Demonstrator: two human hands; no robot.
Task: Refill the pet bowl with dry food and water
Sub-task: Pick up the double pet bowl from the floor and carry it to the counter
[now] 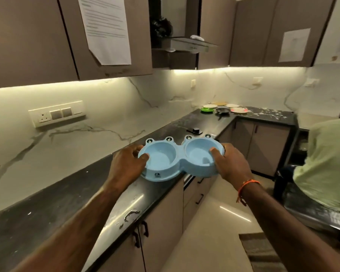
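The bowl [180,159], a pale blue double dish with frog eyes along its far rim, is held at the front edge of the dark counter [53,209], its right half jutting out past the edge over the floor. Whether its base rests on the counter or sits just above it I cannot tell. Both wells look dry and hold nothing that I can make out.

The left hand [127,163] grips the left end: the thumb hooks over the rim into the left well, the other fingers curl round the outside wall and are mostly hidden behind it. The right hand [231,163] mirrors it on the right end, thumb laid inside the right well, fingers wrapped under and behind the rim out of sight. Both forearms reach straight forward from the lower corners of the view, roughly level, wrists only slightly bent. An orange thread [246,185] is tied round the right wrist.

Far along the counter, in the corner, lie several plates [223,107] and a dark pan [222,111], too small and blurred to tell apart properly. A small black object [194,131] sits on the counter just beyond the bowl; I cannot say what it is. At the right edge another person in a light green shirt [326,163] is bent over, cut off by the frame. Papers [106,28] are stuck on the cabinet doors, their print unreadable.
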